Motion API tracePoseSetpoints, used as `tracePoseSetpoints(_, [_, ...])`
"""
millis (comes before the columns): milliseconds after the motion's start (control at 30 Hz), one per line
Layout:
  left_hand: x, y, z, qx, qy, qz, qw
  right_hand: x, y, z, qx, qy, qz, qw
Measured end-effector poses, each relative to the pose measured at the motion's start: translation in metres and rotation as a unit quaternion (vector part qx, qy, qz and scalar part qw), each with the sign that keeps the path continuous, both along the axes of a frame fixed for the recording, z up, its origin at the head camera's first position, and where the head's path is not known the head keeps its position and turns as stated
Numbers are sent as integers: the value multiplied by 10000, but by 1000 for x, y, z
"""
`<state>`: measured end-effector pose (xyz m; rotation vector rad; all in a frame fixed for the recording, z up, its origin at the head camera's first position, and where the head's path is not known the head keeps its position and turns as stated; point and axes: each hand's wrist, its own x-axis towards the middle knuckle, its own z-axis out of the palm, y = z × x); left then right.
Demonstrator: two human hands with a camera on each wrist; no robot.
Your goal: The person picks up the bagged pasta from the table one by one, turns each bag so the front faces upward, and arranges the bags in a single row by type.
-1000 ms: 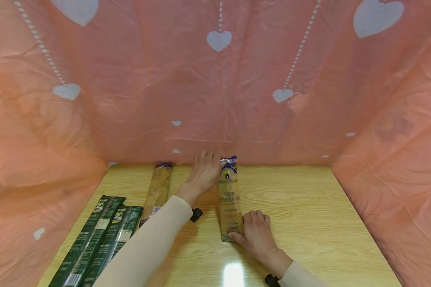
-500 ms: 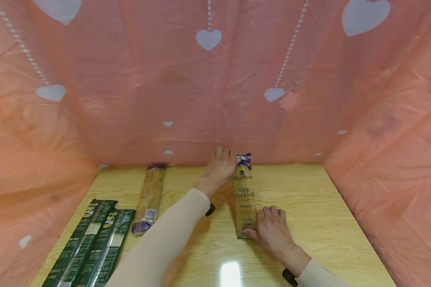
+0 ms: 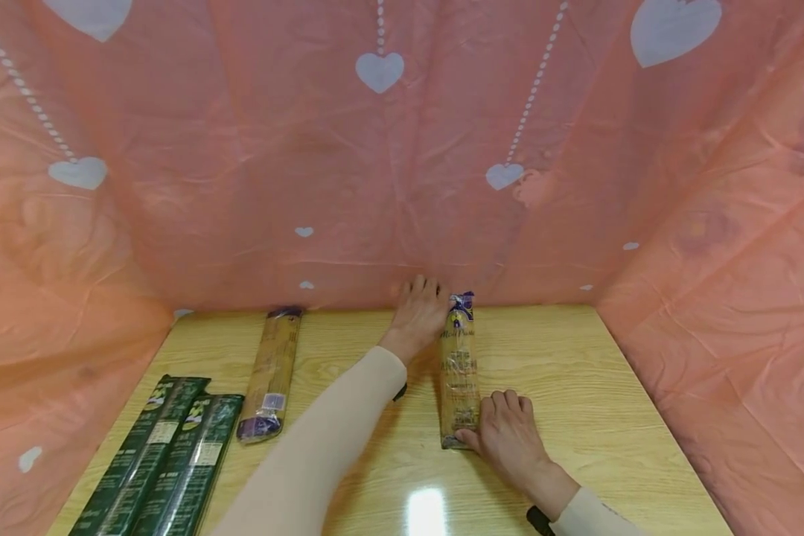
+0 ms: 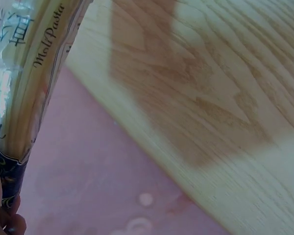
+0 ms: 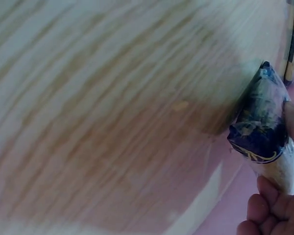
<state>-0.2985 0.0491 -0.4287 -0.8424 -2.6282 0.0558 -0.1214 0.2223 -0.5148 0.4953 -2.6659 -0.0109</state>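
Observation:
A clear packet of spaghetti (image 3: 458, 372) with dark purple ends is held near the middle of the table, its long side running away from me. My left hand (image 3: 420, 316) grips its far end; in the left wrist view the fingers (image 4: 12, 223) curl at the purple end of the spaghetti packet (image 4: 32, 73). My right hand (image 3: 512, 439) holds the near end, thumb along it. In the right wrist view, curled fingers (image 5: 267, 208) and the thumb are on either side of the purple end (image 5: 264, 117). Whether the packet touches the table is unclear.
A second spaghetti packet (image 3: 271, 380) lies to the left. Further left, two dark green packets (image 3: 134, 461) lie side by side. Pink cloth (image 3: 402, 186) with white hearts hangs behind and along both sides of the wooden table (image 3: 563, 372).
Both hands have carried the spaghetti packet to the right over the table, away from the second one. The head view has shifted slightly, uncovering that packet's near end.

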Motion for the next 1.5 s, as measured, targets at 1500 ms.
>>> tracePoseSetpoints(1500, [114, -36, -73, -318, -3221, -521, 9447, -5, -6, 4, -377, -1963, 127, 9797])
